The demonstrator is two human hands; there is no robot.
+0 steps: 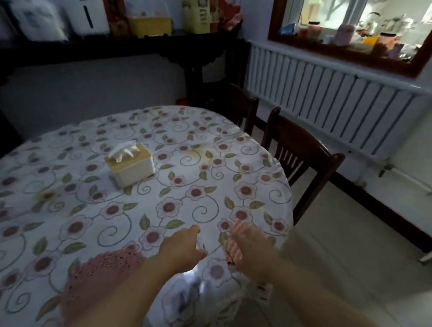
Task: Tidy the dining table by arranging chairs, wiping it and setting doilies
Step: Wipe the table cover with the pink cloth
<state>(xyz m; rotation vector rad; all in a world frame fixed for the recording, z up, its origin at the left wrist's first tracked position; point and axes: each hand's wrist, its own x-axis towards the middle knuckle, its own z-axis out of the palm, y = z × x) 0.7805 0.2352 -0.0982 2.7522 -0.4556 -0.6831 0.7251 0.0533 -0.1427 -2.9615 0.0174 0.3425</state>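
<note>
Pink crocheted doily (100,279) flat on floral-patterned round table (60,198).

The right hand (250,249) is smeared by motion, so its fingers and the striped pink thing (233,243) beneath it cannot be made out clearly. The left forearm covers the right edge of the pink doily (100,274), and both forearms run off the bottom edge. The far chair (241,106) is mostly hidden behind the table (60,198), and the shelf clutter (125,17) is blurred and cropped at the top.
</note>
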